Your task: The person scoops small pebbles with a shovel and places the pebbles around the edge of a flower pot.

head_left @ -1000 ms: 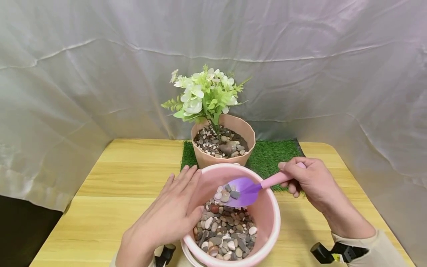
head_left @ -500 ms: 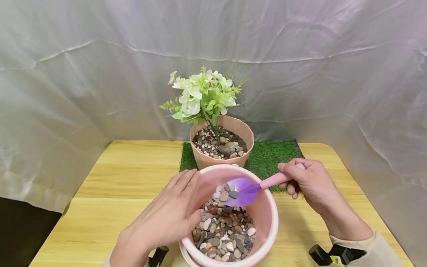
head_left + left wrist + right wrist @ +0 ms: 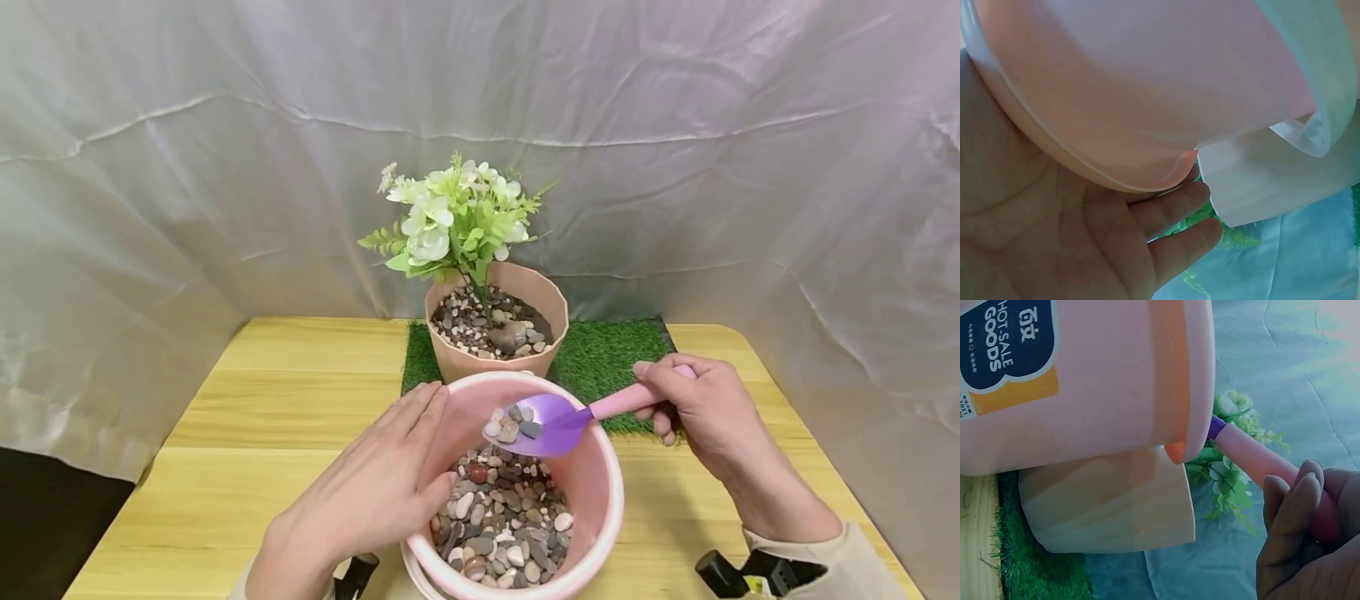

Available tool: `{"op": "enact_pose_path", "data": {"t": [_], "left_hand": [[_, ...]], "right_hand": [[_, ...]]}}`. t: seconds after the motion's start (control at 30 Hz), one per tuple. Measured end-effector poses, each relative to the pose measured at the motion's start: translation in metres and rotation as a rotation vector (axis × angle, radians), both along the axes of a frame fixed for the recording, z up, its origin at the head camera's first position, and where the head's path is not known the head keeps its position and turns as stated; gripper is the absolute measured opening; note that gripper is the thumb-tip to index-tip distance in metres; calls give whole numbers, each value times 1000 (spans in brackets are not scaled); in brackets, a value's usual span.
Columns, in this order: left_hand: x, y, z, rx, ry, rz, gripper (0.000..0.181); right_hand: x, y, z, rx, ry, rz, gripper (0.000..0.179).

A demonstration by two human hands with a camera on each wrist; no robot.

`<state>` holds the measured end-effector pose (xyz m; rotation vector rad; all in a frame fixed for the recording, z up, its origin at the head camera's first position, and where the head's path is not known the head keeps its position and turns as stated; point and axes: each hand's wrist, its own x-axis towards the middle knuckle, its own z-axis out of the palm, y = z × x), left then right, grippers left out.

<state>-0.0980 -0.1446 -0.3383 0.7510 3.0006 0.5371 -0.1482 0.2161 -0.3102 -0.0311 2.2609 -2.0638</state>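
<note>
pink-handled purple plastic scoop, gripped by the right hand at two o'clock of the round pink bucket, has pebbles loaded, not delivered; many remain below. left hand, fingers extended, touches the ten-o'clock rim. dark soil lies partly uncovered in the twelve-o'clock peach faceted pot.

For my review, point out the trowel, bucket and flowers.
Trowel [image 3: 567,427]: head view, on its purple blade.
Bucket [image 3: 1105,381]: right wrist view, on its outer wall.
Flowers [image 3: 436,212]: head view, on a white bloom.
</note>
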Motion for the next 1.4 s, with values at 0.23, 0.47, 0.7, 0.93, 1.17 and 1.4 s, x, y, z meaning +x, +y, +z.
{"op": "enact_pose_path", "data": {"t": [0.23, 0.47, 0.7, 0.93, 1.17, 1.4], "left_hand": [[0, 1, 1, 12, -47, 11, 88], [0, 1, 2, 14, -59, 13, 87], [0, 1, 1, 19, -55, 12, 87], [1, 0, 1, 22, -54, 9, 86], [0, 0, 1, 26, -49, 6, 87], [0, -1, 0, 24, -57, 8, 87]], "right_hand": [[-3, 6, 11, -139, 32, -51, 27], [-18, 13, 29, -243, 55, -141, 17], [-46, 17, 42, -238, 78, -239, 18], [-75, 14, 48, -135, 98, -325, 18], [-95, 5, 47, 99, 148, -346, 20], [-101, -2, 51, 346, 163, -312, 32]]}}
